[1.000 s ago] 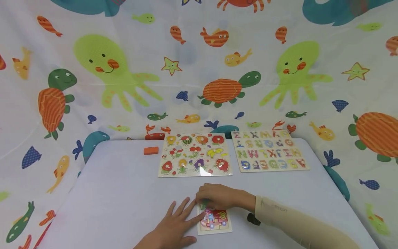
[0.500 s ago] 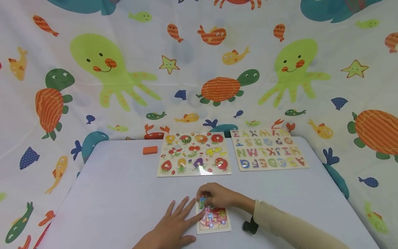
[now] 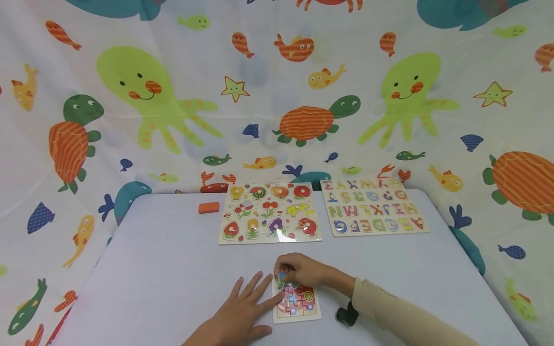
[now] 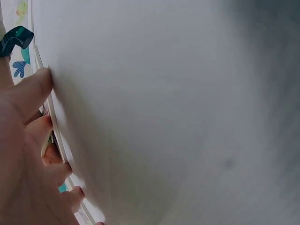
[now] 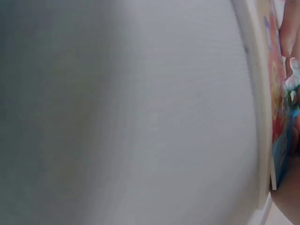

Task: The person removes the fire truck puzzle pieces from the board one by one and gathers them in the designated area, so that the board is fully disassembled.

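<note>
A small jigsaw puzzle board [image 3: 298, 319] with a pale wooden frame and a pink, red and blue picture lies at the table's front middle. My left hand [image 3: 242, 310] lies with fingers spread along its left side, the index finger reaching onto the picture. At the top of the board, my right hand [image 3: 303, 270] has its fingers bent down and pinches a jigsaw piece [image 5: 293, 79] with green and pink on it. The right wrist view shows that piece tilted above the board, partly hidden by fingers. Another blue piece [image 5: 281, 159] stands slightly raised at the board's edge.
Behind the hands lie a fruit peg puzzle [image 3: 270, 214] and, to its right, an alphabet puzzle [image 3: 374, 209]. An orange block [image 3: 209, 207] rests at the back left. A black wrist camera [image 3: 347, 315] hangs under the right forearm. A sea-animal curtain [image 3: 259, 110] hangs behind the white table.
The right hand's fingers have shifted slightly, uncovering a blue and green patch at the board's upper left. The left hand keeps its place. The head view has moved slightly.
</note>
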Tool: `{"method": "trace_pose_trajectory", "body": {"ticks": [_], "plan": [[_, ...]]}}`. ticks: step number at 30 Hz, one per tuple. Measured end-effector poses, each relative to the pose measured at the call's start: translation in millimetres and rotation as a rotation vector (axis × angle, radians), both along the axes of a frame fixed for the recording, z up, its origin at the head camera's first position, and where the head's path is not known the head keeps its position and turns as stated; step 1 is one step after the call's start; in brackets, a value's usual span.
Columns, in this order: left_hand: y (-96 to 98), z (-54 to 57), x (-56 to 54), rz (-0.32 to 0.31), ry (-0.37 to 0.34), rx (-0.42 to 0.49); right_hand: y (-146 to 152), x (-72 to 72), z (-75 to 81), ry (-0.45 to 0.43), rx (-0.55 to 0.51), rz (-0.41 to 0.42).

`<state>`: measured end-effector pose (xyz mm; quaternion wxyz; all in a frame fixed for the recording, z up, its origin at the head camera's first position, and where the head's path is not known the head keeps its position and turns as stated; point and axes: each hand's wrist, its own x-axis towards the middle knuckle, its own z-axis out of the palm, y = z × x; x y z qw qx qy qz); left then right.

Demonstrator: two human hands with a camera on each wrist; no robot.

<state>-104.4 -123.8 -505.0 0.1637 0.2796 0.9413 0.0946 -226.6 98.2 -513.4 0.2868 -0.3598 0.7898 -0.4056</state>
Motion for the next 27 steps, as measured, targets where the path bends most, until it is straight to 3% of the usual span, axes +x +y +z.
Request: {"method": "trace_pose_trajectory", "body": {"ticks": [14,22,27], "plan": [[0.7,1.0,-0.8,0.002,0.002,-0.004,-0.3,-2.5,5.9,-0.084,0.016,-0.019],[1.1,0.1,-1.7,0.007,-0.023,0.001,0.5,-0.8,2.9,0.000,0.025,0.013],[1.4,0.8,-2.4,0.010,-0.024,-0.011,2.2,-4.0,3.6,-0.024,0.014,0.038]]}}
